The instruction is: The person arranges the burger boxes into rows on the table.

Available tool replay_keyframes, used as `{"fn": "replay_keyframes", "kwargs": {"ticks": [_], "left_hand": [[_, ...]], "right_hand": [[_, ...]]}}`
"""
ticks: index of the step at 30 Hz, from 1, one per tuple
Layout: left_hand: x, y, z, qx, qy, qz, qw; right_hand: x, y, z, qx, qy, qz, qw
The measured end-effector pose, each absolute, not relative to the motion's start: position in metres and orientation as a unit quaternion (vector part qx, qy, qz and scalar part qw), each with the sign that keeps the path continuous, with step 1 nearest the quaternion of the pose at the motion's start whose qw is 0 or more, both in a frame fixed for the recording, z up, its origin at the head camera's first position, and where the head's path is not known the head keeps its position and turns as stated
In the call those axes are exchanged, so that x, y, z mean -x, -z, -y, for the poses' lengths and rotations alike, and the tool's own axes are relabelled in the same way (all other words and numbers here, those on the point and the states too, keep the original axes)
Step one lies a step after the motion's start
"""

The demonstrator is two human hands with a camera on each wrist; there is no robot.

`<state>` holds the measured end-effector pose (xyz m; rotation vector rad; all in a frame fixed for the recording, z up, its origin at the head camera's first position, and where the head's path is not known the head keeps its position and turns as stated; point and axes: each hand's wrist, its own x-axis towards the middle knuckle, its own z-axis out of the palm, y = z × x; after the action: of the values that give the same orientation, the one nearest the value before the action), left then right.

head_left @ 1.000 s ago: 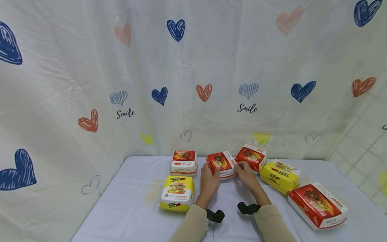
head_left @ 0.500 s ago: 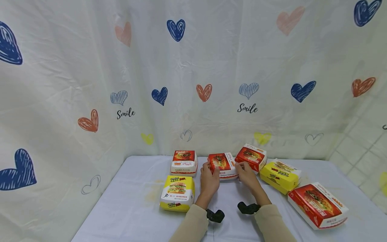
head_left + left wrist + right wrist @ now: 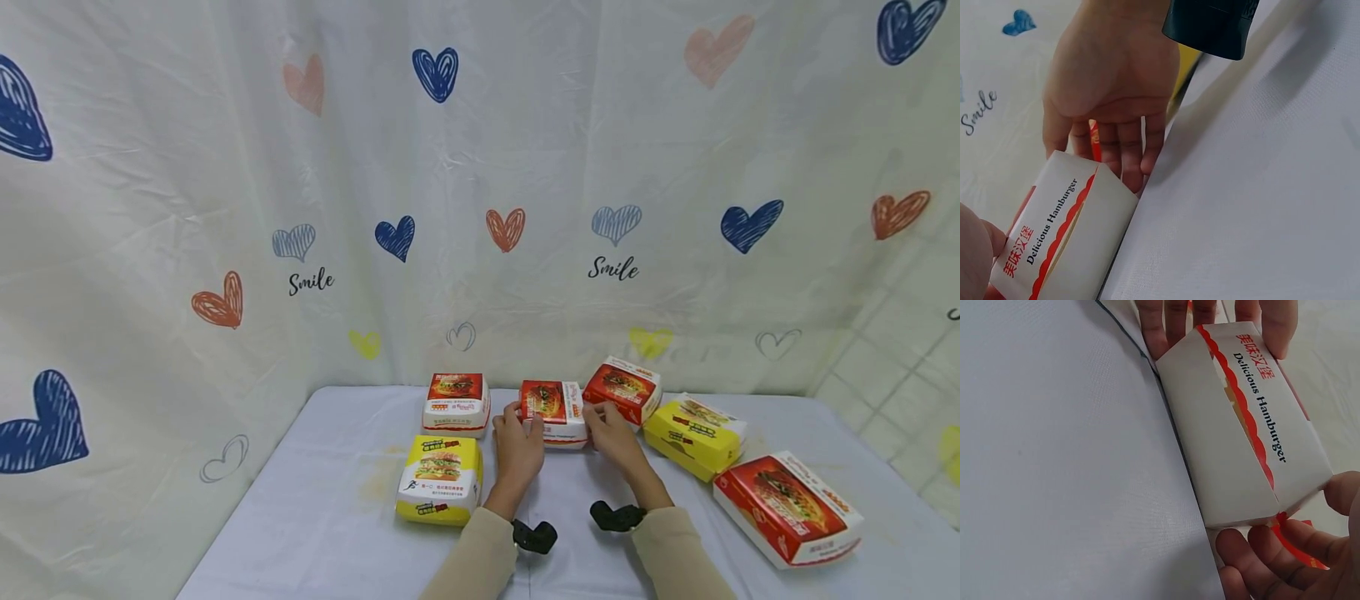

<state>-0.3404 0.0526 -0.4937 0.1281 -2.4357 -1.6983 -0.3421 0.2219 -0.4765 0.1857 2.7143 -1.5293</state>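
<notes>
Left hand, right hand, and both sets of fingers grip a hamburger box near the surface's far edge!

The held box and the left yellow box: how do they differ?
The held box is red and white; the yellow box is yellow and white. Left hand and right hand grip the held box, not the yellow box. The held box sits farther back than the yellow box. Both show burger pictures.
</notes>
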Motion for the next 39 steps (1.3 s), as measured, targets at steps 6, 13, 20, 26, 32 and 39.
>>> {"fn": "replay_keyframes", "kwargs": {"ticks": [6, 13, 20, 26, 32, 39], "left_hand": [[0.3393, 0.4934, -0.0528, -0.050, 0.570, 0.816, 0.081], [0.3390, 0.4928, -0.0538, -0.055, 0.569, 0.816, 0.091], [0.3375, 0.4898, -0.0555, -0.068, 0.551, 0.823, 0.119], [0.3358, 0.4893, -0.0569, -0.086, 0.546, 0.824, 0.129], [0.3357, 0.4899, -0.0570, -0.086, 0.556, 0.816, 0.132], [0.3353, 0.4903, -0.0598, -0.087, 0.544, 0.822, 0.143]], "right_hand": [[0.3419, 0.4761, -0.2226, -0.056, 0.497, -0.866, 0.016], [0.3457, 0.4762, -0.2227, -0.049, 0.521, -0.852, 0.023], [0.3476, 0.4772, -0.2228, -0.038, 0.543, -0.838, 0.018], [0.3472, 0.4769, -0.2223, -0.036, 0.555, -0.831, 0.016], [0.3486, 0.4788, -0.2219, -0.020, 0.564, -0.826, 0.010], [0.3488, 0.4790, -0.2220, -0.010, 0.562, -0.827, 0.004]]}}
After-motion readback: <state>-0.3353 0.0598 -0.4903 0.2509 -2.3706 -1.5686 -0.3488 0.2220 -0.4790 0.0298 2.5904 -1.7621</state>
